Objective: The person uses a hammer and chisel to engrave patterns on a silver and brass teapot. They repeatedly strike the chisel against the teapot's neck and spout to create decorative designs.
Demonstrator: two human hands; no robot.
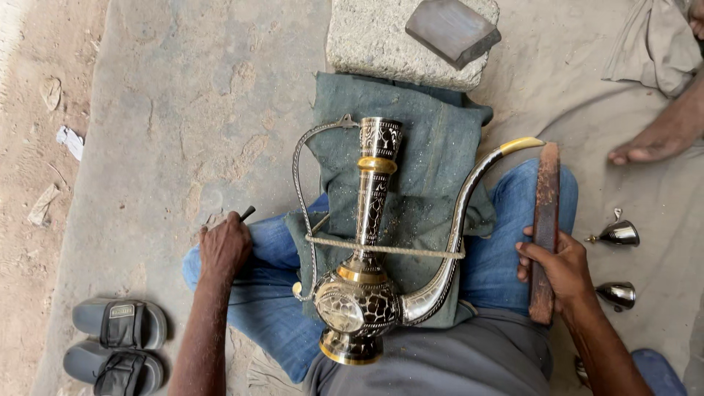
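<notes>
You are seated on a sandy concrete floor (183,95), a stone block (381,44) ahead of you bearing a dark metal slab (452,29). A green cloth (433,147) covers your lap; the engraved brass ewer (363,286) lies on it, neck pointing away, cord round neck and spout. Your left hand (224,246) has its fingers wrapped round a thin dark tool (248,213). Your right hand (557,268) has its fingers clamped on a rusty flat bar (545,220). Grey sandals (117,345) lie at your left, two small metal bells (617,235) at your right.

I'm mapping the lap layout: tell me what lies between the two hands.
In the head view, between the left hand and the right hand lies the engraved metal ewer on a green cloth, a cord across its neck.
</notes>
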